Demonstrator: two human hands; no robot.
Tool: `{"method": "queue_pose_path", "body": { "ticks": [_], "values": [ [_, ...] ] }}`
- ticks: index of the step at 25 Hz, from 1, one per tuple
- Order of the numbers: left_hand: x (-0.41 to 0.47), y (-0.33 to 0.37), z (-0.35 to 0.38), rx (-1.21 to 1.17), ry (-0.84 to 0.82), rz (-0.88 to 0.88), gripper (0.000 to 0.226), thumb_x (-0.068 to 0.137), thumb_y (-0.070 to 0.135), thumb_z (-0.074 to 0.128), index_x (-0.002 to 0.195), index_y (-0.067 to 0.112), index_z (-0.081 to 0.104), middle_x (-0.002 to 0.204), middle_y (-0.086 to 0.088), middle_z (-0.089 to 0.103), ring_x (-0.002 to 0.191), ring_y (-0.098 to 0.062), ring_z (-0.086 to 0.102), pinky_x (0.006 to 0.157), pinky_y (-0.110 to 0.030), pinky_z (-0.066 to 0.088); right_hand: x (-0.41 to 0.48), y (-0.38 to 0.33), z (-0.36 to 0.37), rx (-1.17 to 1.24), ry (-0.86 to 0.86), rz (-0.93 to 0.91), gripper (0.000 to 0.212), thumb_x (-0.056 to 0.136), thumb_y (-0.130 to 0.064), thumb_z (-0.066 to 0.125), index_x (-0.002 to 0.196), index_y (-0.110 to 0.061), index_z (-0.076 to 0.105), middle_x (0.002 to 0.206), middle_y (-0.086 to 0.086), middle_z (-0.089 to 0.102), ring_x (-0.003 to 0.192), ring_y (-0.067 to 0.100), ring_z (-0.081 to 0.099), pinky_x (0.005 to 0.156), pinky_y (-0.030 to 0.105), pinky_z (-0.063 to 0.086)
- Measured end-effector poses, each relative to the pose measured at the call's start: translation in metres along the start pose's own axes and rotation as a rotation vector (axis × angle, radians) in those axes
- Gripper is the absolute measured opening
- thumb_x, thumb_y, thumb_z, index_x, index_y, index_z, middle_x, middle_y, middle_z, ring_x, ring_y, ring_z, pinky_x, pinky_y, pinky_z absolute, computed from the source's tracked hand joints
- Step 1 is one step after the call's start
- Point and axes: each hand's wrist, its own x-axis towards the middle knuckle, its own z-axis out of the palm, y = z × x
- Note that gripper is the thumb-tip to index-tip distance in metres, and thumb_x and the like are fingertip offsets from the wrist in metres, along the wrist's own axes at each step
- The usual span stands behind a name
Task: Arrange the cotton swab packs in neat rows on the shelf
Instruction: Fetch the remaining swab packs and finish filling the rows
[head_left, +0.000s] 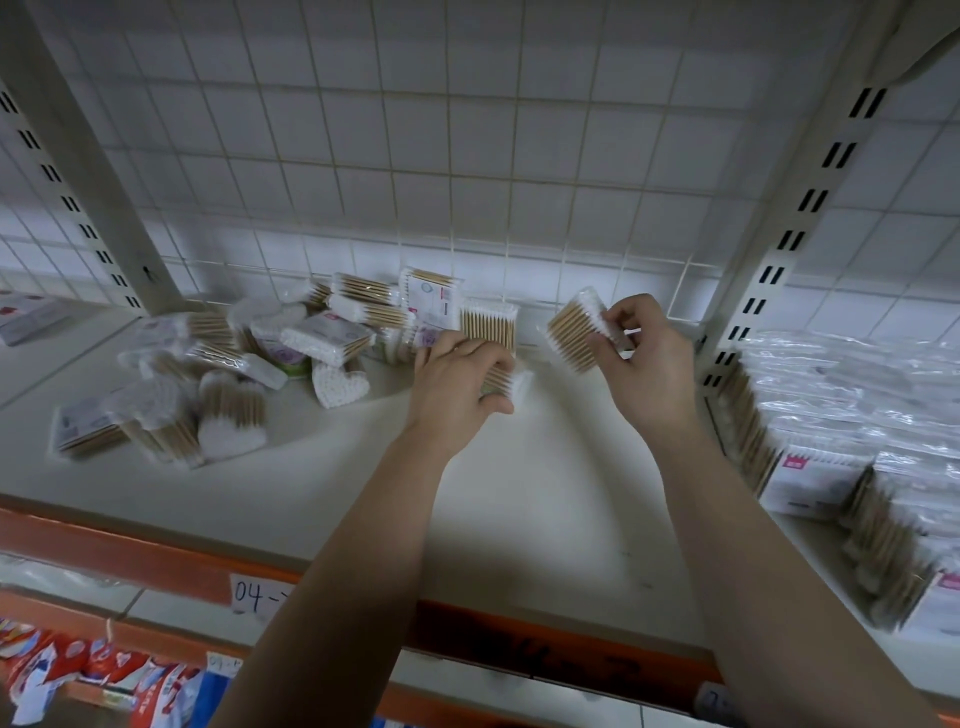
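Note:
A loose heap of cotton swab packs (291, 343) lies at the back left of the white shelf (519, 499); they are clear bags of wooden sticks with white tips. My left hand (457, 382) presses down on one pack (506, 384) lying on the shelf at the heap's right edge, fingers closed around it. Another pack (491, 325) stands upright just behind it. My right hand (641, 353) holds a pack (574, 330) in the air by its white-tipped end, tilted, above the shelf's back right.
Tidy stacks of swab packs (831, 431) fill the neighbouring bay to the right, past a slotted upright post (769, 280). A wire grid backs the shelf. An orange front rail (156, 561) carries a handwritten label. Red and blue goods (104, 670) hang below.

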Motion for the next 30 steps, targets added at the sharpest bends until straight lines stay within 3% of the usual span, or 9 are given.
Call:
{"method": "queue_pose_path", "body": {
  "ticks": [3, 5, 7, 10, 14, 17, 20, 24, 30],
  "values": [
    [-0.002, 0.001, -0.002, -0.215, 0.028, -0.068, 0.039, 0.070, 0.032, 0.079, 0.103, 0.022, 0.061, 0.100, 0.007, 0.066, 0.105, -0.019, 0.050, 0.086, -0.034, 0.035, -0.001, -0.010, -0.015, 0.021, 0.026, -0.015, 0.018, 0.083, -0.012, 0.064, 0.097, -0.015, 0.054, 0.086, -0.014, 0.058, 0.074, 0.006, 0.054, 0.066, 0.023, 0.043],
    [-0.004, 0.005, -0.004, -0.439, 0.035, -0.111, 0.037, 0.079, 0.022, 0.074, 0.110, 0.020, 0.055, 0.100, 0.000, 0.066, 0.096, -0.020, 0.058, 0.080, -0.034, 0.045, -0.005, -0.014, -0.027, 0.040, 0.036, -0.023, 0.018, 0.083, -0.011, 0.065, 0.096, -0.017, 0.054, 0.083, -0.019, 0.056, 0.074, -0.002, 0.054, 0.064, 0.015, 0.042],
    [-0.007, 0.009, -0.004, -0.459, 0.029, -0.090, 0.035, 0.087, 0.018, 0.066, 0.117, 0.025, 0.051, 0.100, -0.002, 0.065, 0.084, -0.017, 0.060, 0.074, -0.031, 0.048, -0.009, -0.016, -0.039, 0.046, 0.043, -0.026, 0.018, 0.083, -0.010, 0.065, 0.096, -0.017, 0.054, 0.083, -0.021, 0.056, 0.073, -0.006, 0.053, 0.062, 0.006, 0.037],
    [-0.010, 0.011, 0.002, -0.396, -0.010, -0.044, 0.027, 0.091, 0.021, 0.060, 0.115, 0.029, 0.052, 0.105, -0.002, 0.062, 0.068, -0.012, 0.053, 0.069, -0.031, 0.046, -0.014, -0.018, -0.057, 0.049, 0.061, -0.023, 0.020, 0.082, -0.010, 0.065, 0.095, -0.020, 0.054, 0.083, -0.022, 0.056, 0.073, -0.005, 0.054, 0.061, 0.005, 0.037],
    [-0.015, 0.018, 0.002, -0.422, -0.101, -0.126, 0.057, 0.069, 0.039, 0.080, 0.112, 0.041, 0.043, 0.121, 0.007, 0.053, 0.091, -0.017, 0.059, 0.079, -0.035, 0.051, -0.025, -0.017, -0.074, 0.046, 0.068, -0.028, 0.019, 0.082, -0.010, 0.065, 0.094, -0.019, 0.054, 0.083, -0.020, 0.057, 0.073, -0.001, 0.054, 0.062, 0.009, 0.039],
    [-0.016, 0.028, 0.001, -0.375, -0.136, -0.180, 0.076, 0.060, 0.026, 0.088, 0.116, 0.034, 0.037, 0.122, 0.002, 0.050, 0.097, -0.018, 0.055, 0.077, -0.027, 0.042, -0.031, -0.015, -0.082, 0.034, 0.062, -0.021, 0.018, 0.082, -0.011, 0.066, 0.094, -0.018, 0.055, 0.082, -0.021, 0.057, 0.074, 0.009, 0.054, 0.065, 0.015, 0.040],
    [-0.013, 0.045, -0.006, -0.403, -0.141, -0.126, 0.079, 0.065, 0.019, 0.085, 0.121, 0.029, 0.030, 0.120, -0.002, 0.046, 0.105, -0.020, 0.050, 0.080, -0.027, 0.039, -0.036, -0.015, -0.095, 0.042, 0.065, -0.023, 0.018, 0.082, -0.009, 0.065, 0.095, -0.016, 0.056, 0.083, -0.020, 0.057, 0.075, 0.009, 0.054, 0.064, 0.014, 0.040],
    [-0.019, 0.086, -0.016, -0.627, -0.189, -0.097, 0.078, 0.067, 0.017, 0.084, 0.115, 0.034, 0.026, 0.099, 0.007, 0.052, 0.090, -0.021, 0.061, 0.079, -0.040, 0.053, -0.036, -0.018, -0.123, 0.025, 0.104, -0.028, 0.018, 0.081, -0.011, 0.065, 0.093, -0.020, 0.055, 0.083, -0.020, 0.057, 0.075, 0.005, 0.054, 0.065, 0.016, 0.042],
    [-0.033, 0.150, -0.011, -0.690, -0.216, -0.044, 0.068, 0.068, 0.020, 0.081, 0.116, 0.033, 0.035, 0.101, 0.005, 0.061, 0.083, -0.007, 0.059, 0.075, -0.024, 0.050, -0.041, -0.014, -0.182, 0.043, 0.171, -0.008, 0.017, 0.083, -0.012, 0.064, 0.094, -0.020, 0.054, 0.082, -0.020, 0.057, 0.077, 0.003, 0.055, 0.063, 0.007, 0.040]
  ]
}}
